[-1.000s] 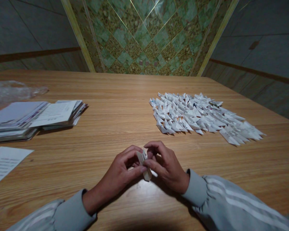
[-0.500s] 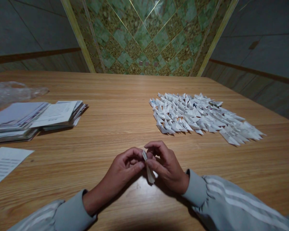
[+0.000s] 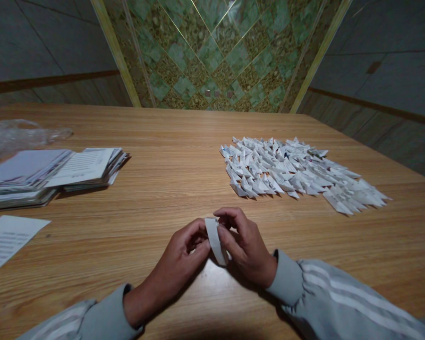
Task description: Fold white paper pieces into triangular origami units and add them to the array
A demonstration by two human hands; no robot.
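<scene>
Between my two hands is a small folded piece of white paper (image 3: 215,242), standing on edge and bowed into a curved band above the table. My left hand (image 3: 189,248) pinches its left side between thumb and fingers. From the right, my right hand (image 3: 242,245) grips it with the thumb against its face and the fingers curled behind. The paper's far side is hidden by my right fingers. Several folded paper boats (image 3: 279,165) lie close together beyond my right hand.
Stacks of paper sheets (image 3: 81,167) lie at the left, with a clear plastic bag (image 3: 17,137) behind them. A single printed sheet (image 3: 12,241) lies nearer on the wooden table (image 3: 163,141). A patterned tile wall (image 3: 212,56) rises beyond the table.
The folded paper has turned and opened wider, so more of its white face shows as a curved band. Both hands stay in nearly the same place.
</scene>
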